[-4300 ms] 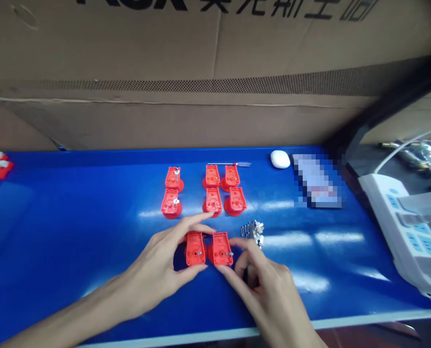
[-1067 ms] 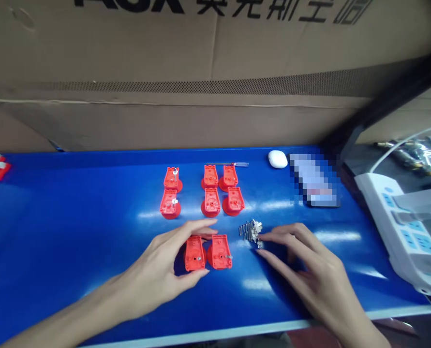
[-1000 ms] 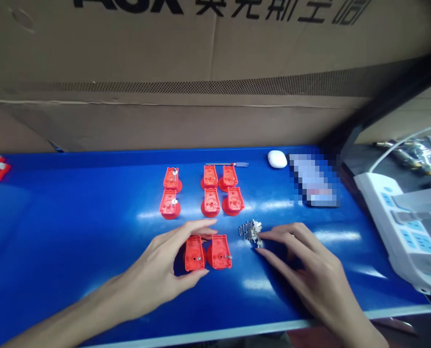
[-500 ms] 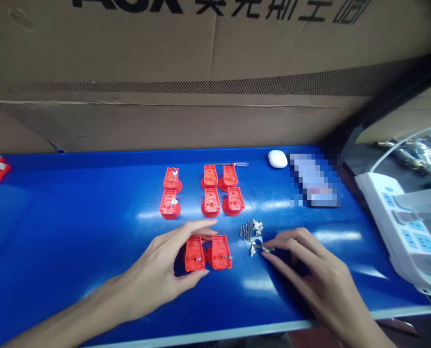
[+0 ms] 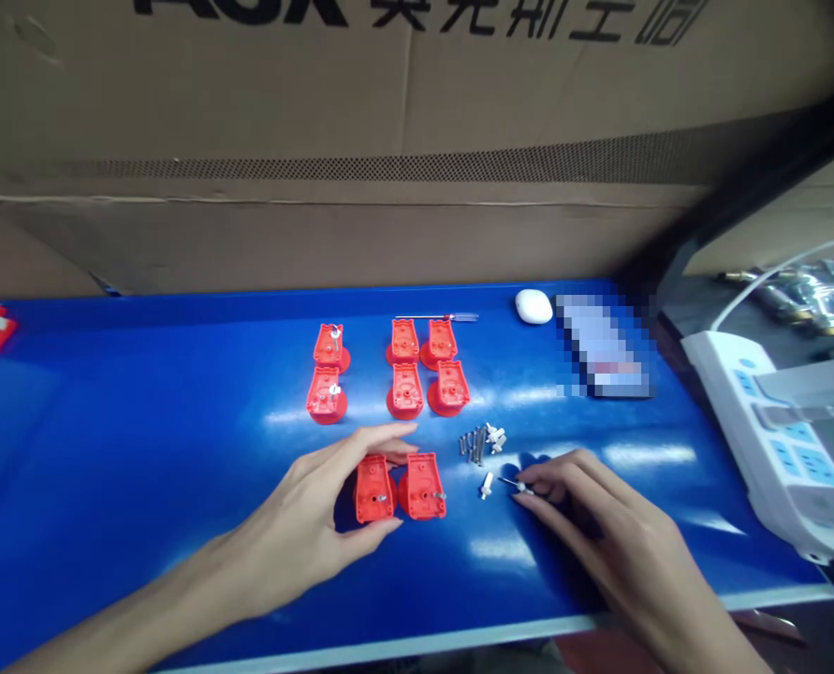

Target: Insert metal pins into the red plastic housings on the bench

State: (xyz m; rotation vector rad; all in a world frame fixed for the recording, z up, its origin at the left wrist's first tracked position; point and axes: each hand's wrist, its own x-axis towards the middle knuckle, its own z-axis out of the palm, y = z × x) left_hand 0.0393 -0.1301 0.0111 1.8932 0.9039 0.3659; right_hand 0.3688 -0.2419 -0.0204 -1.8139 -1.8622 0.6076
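Observation:
My left hand (image 5: 318, 510) curls around a red plastic housing (image 5: 373, 501), thumb at its near side and fingers behind it. Beside that stands a second red housing (image 5: 422, 496), open side up, with a small metal spring-like piece near its lower right corner. My right hand (image 5: 592, 524) pinches a small white plastic part with a thin metal pin (image 5: 521, 487) between thumb and fingertips, just above the table. Left of those fingertips lies a loose white plastic piece (image 5: 487, 485). Farther back are several springs (image 5: 474, 444) and a little cluster of white pieces (image 5: 496, 437).
Several more red housings (image 5: 406, 388) stand in two rows behind my hands. A clear-handled screwdriver (image 5: 459, 317), a white rounded case (image 5: 533, 306) and a blurred-out phone-like object (image 5: 606, 351) lie at the back. A white power strip (image 5: 753, 421) borders the right side.
My right hand has lifted the small white part with its pin slightly away from the loose white piece, turning it in the fingertips. The left hand stays around the housing.

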